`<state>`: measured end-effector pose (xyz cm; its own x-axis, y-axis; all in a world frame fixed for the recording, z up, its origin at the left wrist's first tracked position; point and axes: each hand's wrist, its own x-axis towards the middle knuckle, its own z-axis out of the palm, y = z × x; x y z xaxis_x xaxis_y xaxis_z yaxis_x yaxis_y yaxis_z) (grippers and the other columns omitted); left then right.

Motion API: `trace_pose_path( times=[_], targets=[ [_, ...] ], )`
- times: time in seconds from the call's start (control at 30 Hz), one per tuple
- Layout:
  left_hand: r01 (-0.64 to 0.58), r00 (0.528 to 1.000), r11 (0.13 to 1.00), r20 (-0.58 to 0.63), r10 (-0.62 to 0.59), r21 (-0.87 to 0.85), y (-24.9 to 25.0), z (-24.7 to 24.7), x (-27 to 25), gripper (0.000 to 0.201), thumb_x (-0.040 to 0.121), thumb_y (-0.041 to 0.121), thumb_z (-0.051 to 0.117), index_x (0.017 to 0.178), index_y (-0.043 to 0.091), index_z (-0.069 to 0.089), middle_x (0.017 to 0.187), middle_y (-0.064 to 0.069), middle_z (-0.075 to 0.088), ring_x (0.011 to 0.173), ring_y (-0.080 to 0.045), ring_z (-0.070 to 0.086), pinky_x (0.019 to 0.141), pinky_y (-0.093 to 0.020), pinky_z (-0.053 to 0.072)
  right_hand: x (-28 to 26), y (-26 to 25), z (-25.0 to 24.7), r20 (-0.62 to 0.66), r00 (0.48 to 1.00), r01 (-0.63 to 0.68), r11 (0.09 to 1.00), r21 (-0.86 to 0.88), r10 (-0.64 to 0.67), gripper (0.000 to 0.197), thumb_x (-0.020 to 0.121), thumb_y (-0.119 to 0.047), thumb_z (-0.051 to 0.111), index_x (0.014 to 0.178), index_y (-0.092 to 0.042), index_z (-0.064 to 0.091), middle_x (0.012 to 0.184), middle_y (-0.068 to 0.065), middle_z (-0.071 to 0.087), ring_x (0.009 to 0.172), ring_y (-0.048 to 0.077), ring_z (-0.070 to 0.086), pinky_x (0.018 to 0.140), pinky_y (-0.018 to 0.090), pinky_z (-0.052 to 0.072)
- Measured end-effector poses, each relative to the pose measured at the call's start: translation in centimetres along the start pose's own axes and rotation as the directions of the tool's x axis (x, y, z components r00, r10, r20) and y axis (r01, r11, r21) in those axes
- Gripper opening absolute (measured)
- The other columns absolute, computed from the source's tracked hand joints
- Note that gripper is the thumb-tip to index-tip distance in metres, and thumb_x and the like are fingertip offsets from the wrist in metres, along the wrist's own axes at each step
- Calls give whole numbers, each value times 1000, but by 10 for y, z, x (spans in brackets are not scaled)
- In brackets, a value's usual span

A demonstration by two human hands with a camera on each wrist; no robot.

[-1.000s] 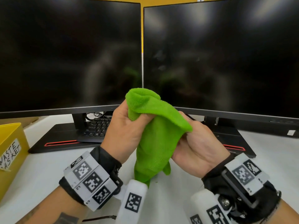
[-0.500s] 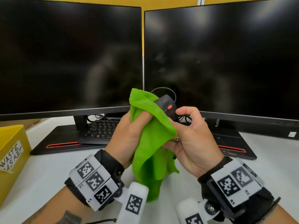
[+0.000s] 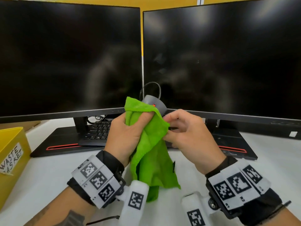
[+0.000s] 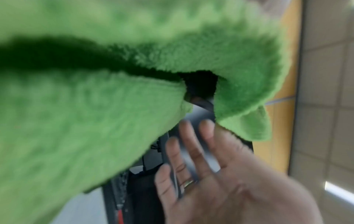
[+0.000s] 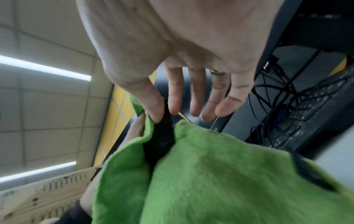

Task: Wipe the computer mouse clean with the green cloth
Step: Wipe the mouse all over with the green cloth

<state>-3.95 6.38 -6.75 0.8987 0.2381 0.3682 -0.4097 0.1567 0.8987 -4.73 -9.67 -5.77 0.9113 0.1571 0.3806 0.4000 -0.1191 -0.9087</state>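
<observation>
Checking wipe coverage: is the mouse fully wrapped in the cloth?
No. The mouse's front end sticks out above the green cloth, which the left hand grips.

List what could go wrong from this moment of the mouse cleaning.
1. The mouse is held in the air, wrapped in the green cloth gripped by the left hand; the right hand has only a light fingertip hold, so the mouse may slip out.
2. Its cable loops up in front of the right monitor; a tug could snag it.
</observation>
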Motion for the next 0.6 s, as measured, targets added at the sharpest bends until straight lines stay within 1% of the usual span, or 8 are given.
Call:
trace_pose_path(
  times=[0.07,0.1,0.2,0.3,0.4,0.5,0.53,0.6],
  targets=[
    [63,998,987,8,-62,-147,4,-3,4,15,86,23,76,97,13,77,94,-12,80,87,-27,77,83,-44,61,3,5,-4,-28,1000,-13,989,-144,9,41,60,-46,83,95,-26,73,97,-1,79,91,18,75,83,44,61],
    [92,996,972,38,-86,-214,7,-5,5,18,83,24,75,99,14,75,95,-13,79,89,-29,76,85,-48,61,4,7,-5,-29,999,-41,982,-183,36,49,57,-53,82,98,-30,73,105,-4,76,100,15,72,88,44,59],
    [199,968,912,216,-126,-358,13,-13,4,29,76,17,78,103,12,70,87,-12,77,79,-29,76,76,-48,63,6,10,-8,82,987,-126,982,-137,138,53,73,-32,90,119,-27,67,121,-2,73,114,12,68,101,41,54],
    [215,940,903,331,-86,-373,15,-19,2,53,73,1,73,125,7,62,93,-16,74,79,-32,74,72,-47,61,9,12,-15,181,957,-224,974,-27,225,37,81,-12,84,115,-12,71,103,11,81,97,28,78,95,51,59],
    [155,960,938,272,-68,-311,14,-19,3,55,69,-8,70,122,6,64,91,-16,75,75,-31,75,69,-46,63,12,12,-27,237,934,-281,959,19,269,16,84,-5,78,98,2,79,97,21,80,96,39,77,93,53,60],
    [110,978,969,200,-66,-222,12,-15,2,57,56,-15,82,108,3,66,87,-17,74,71,-31,74,67,-42,62,13,9,-34,268,927,-300,947,111,262,27,79,-8,78,100,9,76,102,28,77,99,45,74,92,54,60],
    [105,983,974,171,-72,-198,12,-14,2,54,52,-10,85,102,2,67,85,-18,74,70,-30,74,66,-40,61,13,9,-34,259,929,-304,944,129,264,26,80,-8,77,100,9,75,102,28,77,98,45,74,92,54,59],
    [108,989,976,116,-87,-189,13,-15,4,47,51,4,83,96,2,69,84,-18,74,69,-30,73,68,-42,62,14,8,-34,232,932,-315,937,148,277,5,90,-7,70,90,-3,72,92,21,74,86,38,70,85,55,58]
  ],
)
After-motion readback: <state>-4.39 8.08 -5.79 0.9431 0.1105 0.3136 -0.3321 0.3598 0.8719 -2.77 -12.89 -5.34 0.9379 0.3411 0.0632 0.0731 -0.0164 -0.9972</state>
